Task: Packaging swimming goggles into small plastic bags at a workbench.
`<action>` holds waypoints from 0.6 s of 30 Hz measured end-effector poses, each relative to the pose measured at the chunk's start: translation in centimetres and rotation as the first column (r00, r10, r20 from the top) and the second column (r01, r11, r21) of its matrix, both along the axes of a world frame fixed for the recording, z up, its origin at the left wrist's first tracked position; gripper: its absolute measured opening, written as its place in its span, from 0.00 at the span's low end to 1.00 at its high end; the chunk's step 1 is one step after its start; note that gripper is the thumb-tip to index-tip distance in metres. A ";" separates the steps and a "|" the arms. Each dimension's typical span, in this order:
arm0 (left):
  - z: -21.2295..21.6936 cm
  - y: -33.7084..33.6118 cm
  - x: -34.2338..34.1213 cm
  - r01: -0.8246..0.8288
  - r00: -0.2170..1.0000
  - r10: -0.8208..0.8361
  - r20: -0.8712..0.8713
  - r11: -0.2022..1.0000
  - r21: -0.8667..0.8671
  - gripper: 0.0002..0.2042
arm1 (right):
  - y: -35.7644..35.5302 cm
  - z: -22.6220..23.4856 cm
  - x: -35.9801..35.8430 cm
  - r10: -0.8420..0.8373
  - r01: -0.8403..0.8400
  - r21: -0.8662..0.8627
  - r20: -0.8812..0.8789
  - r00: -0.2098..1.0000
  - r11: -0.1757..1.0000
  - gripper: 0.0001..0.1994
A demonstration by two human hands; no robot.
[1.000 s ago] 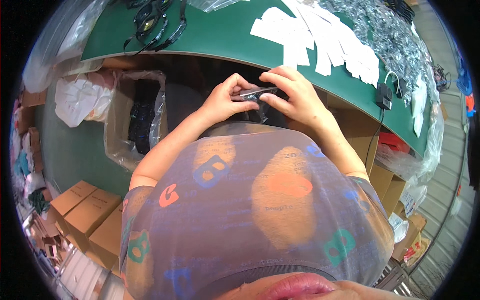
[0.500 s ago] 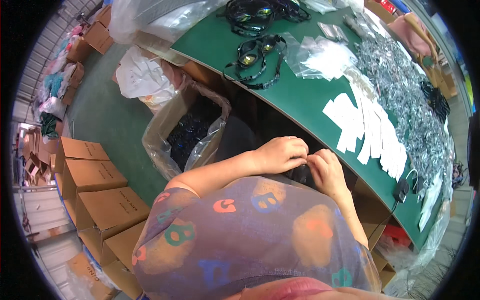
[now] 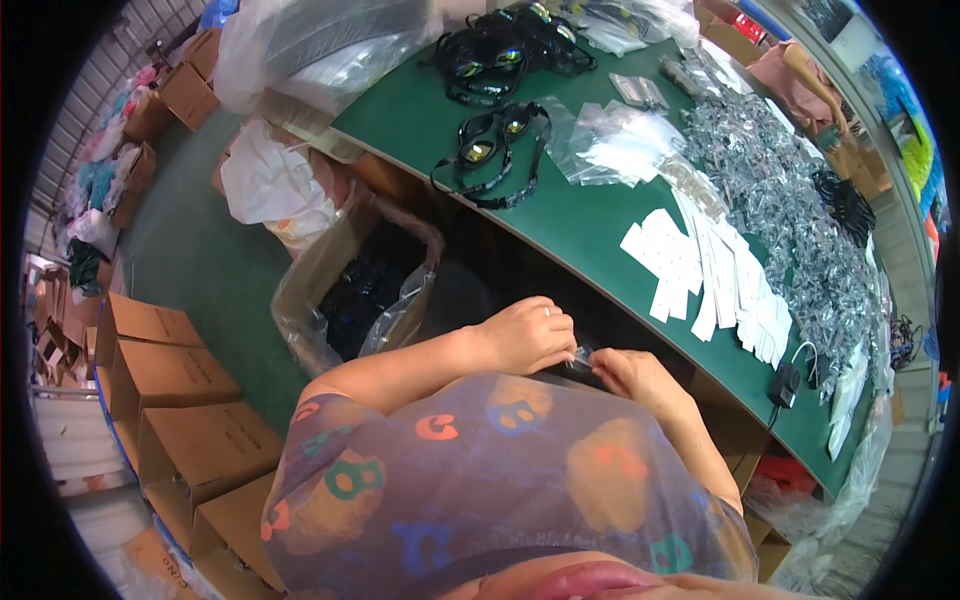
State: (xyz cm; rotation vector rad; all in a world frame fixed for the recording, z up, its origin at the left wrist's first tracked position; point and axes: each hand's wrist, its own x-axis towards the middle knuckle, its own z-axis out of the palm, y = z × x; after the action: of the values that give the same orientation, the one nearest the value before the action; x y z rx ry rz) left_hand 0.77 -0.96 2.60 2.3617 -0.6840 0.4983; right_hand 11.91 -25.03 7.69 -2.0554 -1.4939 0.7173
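Observation:
Close to my body, just below the table edge, my left hand point(image 3: 525, 334) is closed, its fingertips pinched. Beside it, my right hand point(image 3: 638, 374) also pinches with thumb and fingers. A small clear, shiny plastic piece point(image 3: 580, 356) shows in the gap between the hands; its exact kind is too small to tell. Something dark lies under the fingers, mostly hidden. On the green table point(image 3: 590, 235) ahead, a pair of black swim goggles point(image 3: 480, 152) lies with its strap looped. More black goggles point(image 3: 490, 62) are heaped behind it.
White paper slips point(image 3: 715, 265), clear bags point(image 3: 625, 140) and a wide pile of clear plastic pieces point(image 3: 770, 180) cover the table's right. A black adapter point(image 3: 784, 384) lies near its edge. A lined carton point(image 3: 300, 290) of dark items stands left; brown cartons point(image 3: 205, 445) line the lower left.
My hands have drawn slightly apart and shifted left and down in the picture, and the clear piece now shows between them. The whole view has also shifted a little.

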 end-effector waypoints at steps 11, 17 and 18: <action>4.0 3.3 0.4 -0.043 0.998 0.036 -0.041 0.986 -0.163 0.05 | -8.6 4.0 0.6 -0.133 0.116 -0.115 -0.154 0.979 0.987 0.09; 10.8 13.7 3.3 -0.429 0.863 0.484 0.145 0.853 -0.298 0.05 | -21.5 12.5 -2.6 -0.684 0.621 -0.343 -0.098 0.723 0.705 0.08; 10.9 15.7 4.2 -0.504 0.812 0.562 0.158 0.812 -0.295 0.04 | -22.4 13.5 -3.4 -0.762 0.706 -0.322 -0.087 0.641 0.631 0.10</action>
State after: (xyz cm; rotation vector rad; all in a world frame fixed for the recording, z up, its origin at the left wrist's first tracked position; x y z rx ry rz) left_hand 4.98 14.78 13.55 2.2582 -0.0173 1.0642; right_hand 8.50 -47.41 21.20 -2.4112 -0.3240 0.7656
